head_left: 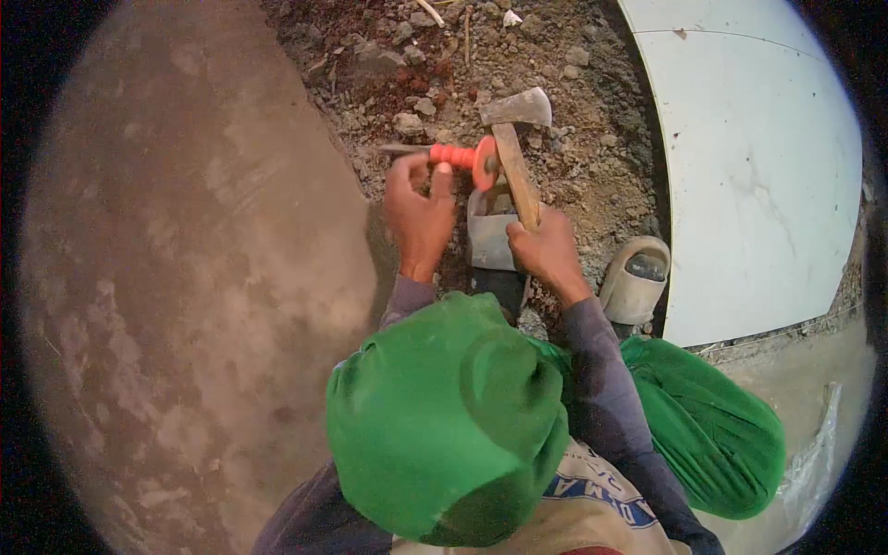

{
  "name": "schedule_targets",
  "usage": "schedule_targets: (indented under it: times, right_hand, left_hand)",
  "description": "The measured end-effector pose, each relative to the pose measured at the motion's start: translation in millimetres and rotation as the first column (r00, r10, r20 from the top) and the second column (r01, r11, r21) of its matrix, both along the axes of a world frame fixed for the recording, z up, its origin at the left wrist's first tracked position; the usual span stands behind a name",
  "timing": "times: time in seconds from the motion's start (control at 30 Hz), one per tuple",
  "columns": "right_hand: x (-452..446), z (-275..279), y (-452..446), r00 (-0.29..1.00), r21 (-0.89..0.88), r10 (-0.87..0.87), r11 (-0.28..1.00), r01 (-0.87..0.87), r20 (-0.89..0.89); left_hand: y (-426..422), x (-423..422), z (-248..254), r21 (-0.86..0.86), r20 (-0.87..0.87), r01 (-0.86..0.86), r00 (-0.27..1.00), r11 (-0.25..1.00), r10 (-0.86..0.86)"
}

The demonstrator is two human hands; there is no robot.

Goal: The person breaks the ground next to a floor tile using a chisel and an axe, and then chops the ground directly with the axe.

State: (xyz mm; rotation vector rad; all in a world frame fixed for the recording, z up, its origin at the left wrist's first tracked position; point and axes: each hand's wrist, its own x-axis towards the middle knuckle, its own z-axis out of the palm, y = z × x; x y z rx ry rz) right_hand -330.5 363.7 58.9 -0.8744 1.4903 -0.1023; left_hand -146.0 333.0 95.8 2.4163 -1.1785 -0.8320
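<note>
My left hand is closed around a chisel with an orange-red ribbed grip and a round guard. The chisel lies nearly level, its dark metal end pointing left past my fingers. My right hand grips a hatchet low on its wooden handle. The grey hatchet head is uppermost, and the handle passes close beside the chisel's guard; whether they touch I cannot tell. Beneath both tools is rough, stony soil.
Large white tiles border the soil on the right. A smooth brown surface runs along the left. My feet wear light slides. My green-clad knee fills the foreground. Clear plastic lies at lower right.
</note>
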Motion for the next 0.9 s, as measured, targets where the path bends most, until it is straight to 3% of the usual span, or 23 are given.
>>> schedule_targets:
  times: [0.1,0.27,0.3,0.4,0.47,0.53,0.57,0.6,0.63,0.67,0.73,0.77,0.8,0.83,0.9]
  right_hand:
    - [2,-3,2,1.000,-0.027,-0.011,1.000,0.012,0.018]
    - [-5,6,-6,0.984,-0.106,-0.163,0.980,0.170,0.076]
    - [-6,12,-17,0.990,-0.264,-0.141,0.954,0.140,0.015]
    - [-5,7,-59,0.990,-0.505,-0.137,0.857,0.101,-0.034]
    - [-4,28,-106,0.995,-0.518,-0.099,0.851,0.094,0.017]
    - [0,12,-139,0.999,-0.791,-0.028,0.612,-0.008,-0.032]
    - [-1,-1,-153,0.999,-0.875,-0.030,0.483,0.041,0.030]
    - [-5,-4,-165,0.996,-0.934,-0.025,0.344,0.093,0.090]
    - [-21,51,-180,0.981,-0.747,0.115,0.663,0.042,0.157]
    - [-27,60,-180,0.969,-0.684,0.127,0.728,0.054,0.211]
    - [-38,77,-181,0.943,-0.538,0.124,0.841,0.065,0.308]
    - [-50,76,-180,0.928,-0.458,0.148,0.888,0.027,0.341]
    - [-57,68,-176,0.926,-0.432,0.164,0.902,-0.001,0.341]
    - [-65,60,-172,0.923,-0.406,0.180,0.914,-0.029,0.340]
    - [-56,38,-140,0.964,-0.594,0.099,0.801,0.070,0.247]
  left_hand:
    - [-5,8,-9,-0.160,0.043,0.510,0.859,0.845,-0.510]
    - [-19,4,-25,-0.101,0.106,0.602,0.798,0.792,-0.593]
    - [-19,2,-30,-0.099,0.117,0.606,0.795,0.789,-0.596]
    - [-38,5,-42,-0.096,0.005,0.646,0.761,0.758,-0.648]
    - [-46,11,-46,-0.129,-0.043,0.672,0.731,0.729,-0.681]
    - [-51,30,-73,-0.198,-0.108,0.683,0.698,0.703,-0.708]
    - [-62,39,-86,0.046,-0.059,0.781,0.625,0.623,-0.779]
    - [-66,44,-91,0.020,-0.122,0.797,0.602,0.604,-0.789]
    - [-70,48,-92,-0.008,-0.180,0.810,0.576,0.587,-0.797]
    - [-75,52,-97,-0.042,-0.234,0.822,0.544,0.567,-0.806]
    - [-78,71,-118,0.003,-0.739,0.531,0.571,0.847,-0.356]
    - [-89,76,-116,-0.087,-0.472,0.786,0.509,0.613,-0.720]
    - [-97,76,-117,-0.074,-0.138,0.953,0.282,0.294,-0.949]
    - [-85,75,-116,-0.230,-0.191,0.844,0.450,0.485,-0.873]
    - [-74,45,-77,0.071,0.089,0.887,0.450,0.457,-0.888]
